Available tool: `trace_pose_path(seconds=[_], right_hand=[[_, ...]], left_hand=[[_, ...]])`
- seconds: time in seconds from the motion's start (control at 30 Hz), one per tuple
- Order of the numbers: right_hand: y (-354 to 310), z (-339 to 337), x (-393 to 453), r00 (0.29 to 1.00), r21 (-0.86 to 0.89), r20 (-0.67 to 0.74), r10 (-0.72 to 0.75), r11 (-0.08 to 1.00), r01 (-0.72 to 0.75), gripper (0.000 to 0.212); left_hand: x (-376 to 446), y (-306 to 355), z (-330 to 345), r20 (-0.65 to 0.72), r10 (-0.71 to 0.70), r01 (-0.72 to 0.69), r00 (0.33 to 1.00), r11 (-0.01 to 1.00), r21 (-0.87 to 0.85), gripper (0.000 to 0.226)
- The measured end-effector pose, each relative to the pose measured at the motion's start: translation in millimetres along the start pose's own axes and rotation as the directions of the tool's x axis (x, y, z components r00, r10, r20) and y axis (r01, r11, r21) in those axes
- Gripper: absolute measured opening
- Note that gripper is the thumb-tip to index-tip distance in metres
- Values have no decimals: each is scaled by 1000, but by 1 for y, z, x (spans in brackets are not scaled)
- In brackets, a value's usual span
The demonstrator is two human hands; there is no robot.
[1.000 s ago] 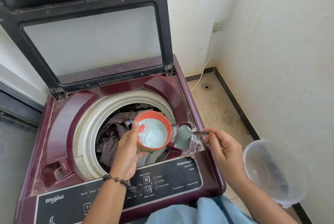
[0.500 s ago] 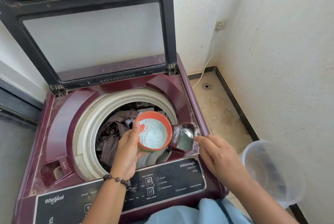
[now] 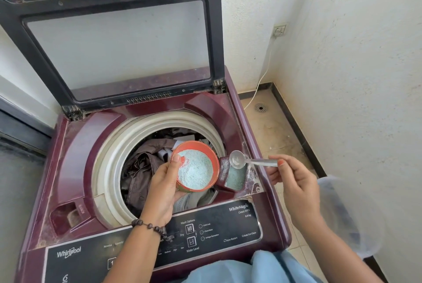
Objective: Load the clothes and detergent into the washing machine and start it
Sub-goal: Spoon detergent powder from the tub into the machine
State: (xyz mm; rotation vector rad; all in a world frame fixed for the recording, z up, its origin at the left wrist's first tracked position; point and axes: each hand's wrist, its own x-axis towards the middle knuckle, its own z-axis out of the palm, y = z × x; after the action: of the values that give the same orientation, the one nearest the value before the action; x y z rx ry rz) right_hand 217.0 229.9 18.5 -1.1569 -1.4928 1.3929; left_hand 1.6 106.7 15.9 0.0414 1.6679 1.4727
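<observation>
The maroon top-load washing machine [image 3: 75, 152] stands with its lid [image 3: 114, 38] raised. Brown and grey clothes [image 3: 141, 168] lie in the drum. My left hand [image 3: 163, 189] holds an orange tub of pale blue detergent powder [image 3: 195, 167] over the drum's right side. My right hand [image 3: 294, 177] pinches the handle of a clear plastic spoon [image 3: 247, 160], whose empty bowl hovers above the open detergent compartment [image 3: 234, 176]. That compartment has blue powder in it.
The control panel [image 3: 205, 234] runs along the machine's front edge. A translucent plastic bucket [image 3: 351, 214] hangs low at the right near my forearm. White walls close in on the right and behind; a white cable [image 3: 262, 77] drops from a wall socket [image 3: 279, 30] to the tiled floor.
My right hand tipped the spoon down into the compartment, then drew it up and back. The spoon now sits level and empty above the compartment. The tub stayed in place.
</observation>
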Motion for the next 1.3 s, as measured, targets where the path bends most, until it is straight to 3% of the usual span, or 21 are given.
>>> trace_pose_path(seconds=[0.1,0.23,0.37,0.63,0.8,1.0,1.17,1.3], right_hand=[[-9,-1,3,989,277,25,146,949,-147,26],[-22,7,0,968,428,141,208,868,-249,25],[-23,20,-9,937,442,254,241,832,-334,26],[-18,26,-18,906,396,343,249,836,-380,27],[-14,25,-25,915,254,358,188,923,-289,24],[0,22,-37,863,-82,492,114,993,-84,105],[-13,28,-42,850,-193,526,-25,970,148,110],[-31,35,-45,890,-139,443,-109,972,189,118]], left_hand=[[-1,0,1,6,-1,1,1000,1000,-2,61],[-4,1,5,41,-60,62,997,996,-59,59],[-10,1,14,118,-137,151,983,981,-119,57],[-28,4,25,183,-116,125,976,991,-41,65],[-41,7,24,180,-121,139,976,986,-93,61],[-55,11,24,224,-127,157,966,981,-118,59],[-63,19,27,304,-101,139,947,985,-105,59],[-67,31,28,372,-75,104,925,993,-57,60]])
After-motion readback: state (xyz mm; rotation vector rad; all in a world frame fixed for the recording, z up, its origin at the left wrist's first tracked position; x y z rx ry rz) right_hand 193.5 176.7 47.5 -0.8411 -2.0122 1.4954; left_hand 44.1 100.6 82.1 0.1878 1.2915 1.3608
